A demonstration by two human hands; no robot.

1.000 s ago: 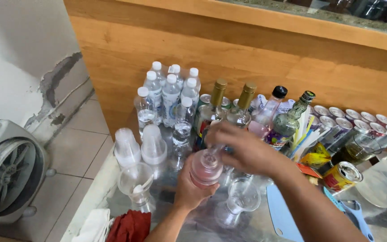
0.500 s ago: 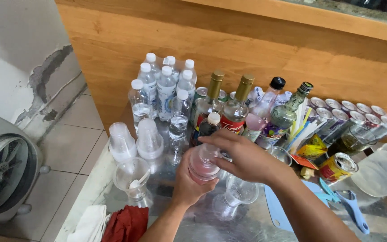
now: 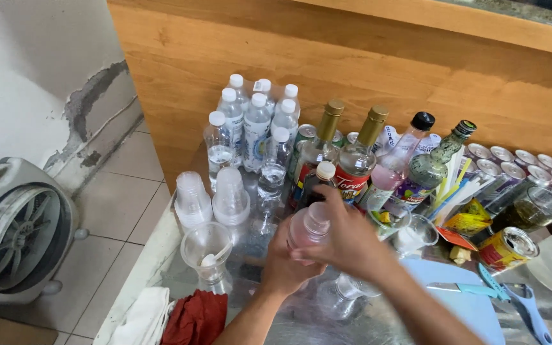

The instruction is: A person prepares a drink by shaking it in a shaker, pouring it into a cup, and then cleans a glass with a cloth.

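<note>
Head view, worktop w/ drinks. We hold a small clear bottle of pinkish liquid above the metal counter, both hands on it. Left hand wraps the lower body from below, fingers clamped round it; right hand closes over the upper part and shoulder, near the cap end. Just beyond the grip: dark bottle w/ tan cap, syrup bottles, water bottles. Left of the grip: stacked plastic cups. Below the grip: empty glass. Right of it: blue knife, open tin. Handling, by our judgement: light, thin-walled plastic, prob. squashes if squeezed, maybe slick; best held round the body, other hand at the neck.
</note>
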